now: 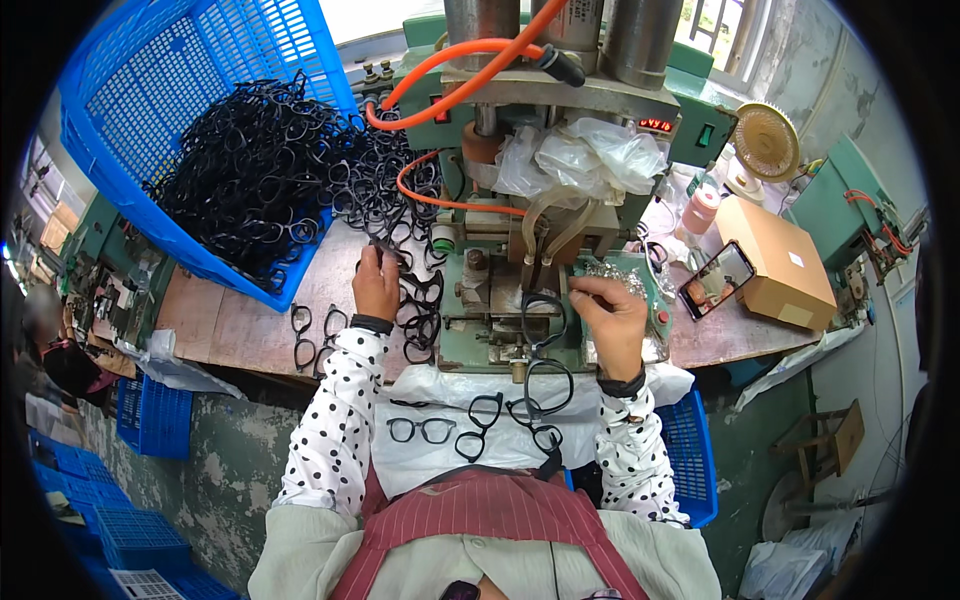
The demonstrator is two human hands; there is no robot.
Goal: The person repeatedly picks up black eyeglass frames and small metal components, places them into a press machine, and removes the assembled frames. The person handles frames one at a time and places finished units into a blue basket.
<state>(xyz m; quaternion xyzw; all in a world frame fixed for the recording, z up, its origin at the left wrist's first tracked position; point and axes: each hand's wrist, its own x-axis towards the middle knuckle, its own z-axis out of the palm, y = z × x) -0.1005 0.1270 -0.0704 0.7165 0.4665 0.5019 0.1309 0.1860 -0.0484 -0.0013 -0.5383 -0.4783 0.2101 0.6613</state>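
Note:
At the near edge of a loose pile of black eyeglass frames (425, 290), my left hand (377, 290) is closed, its fingertips gripping a black eyeglass frame (402, 258). My right hand (612, 318) is to the right of the press tooling (505, 290), thumb and fingers pinched together. Whatever is between those fingertips is too small to make out. Just left of them, another eyeglass frame (550, 387) stands lengthwise at the press, one rim at the tooling and the other toward me. Several frames, one of them clear grey (420, 430), lie on white sheeting (400, 465) over my lap.
A tipped blue crate (200, 235) spills black frames onto the table at left. Orange air hoses (450, 85) loop over the green press (690, 125). A propped phone (716, 280), a cardboard box (775, 262) and a pink-lidded jar (700, 210) stand at right.

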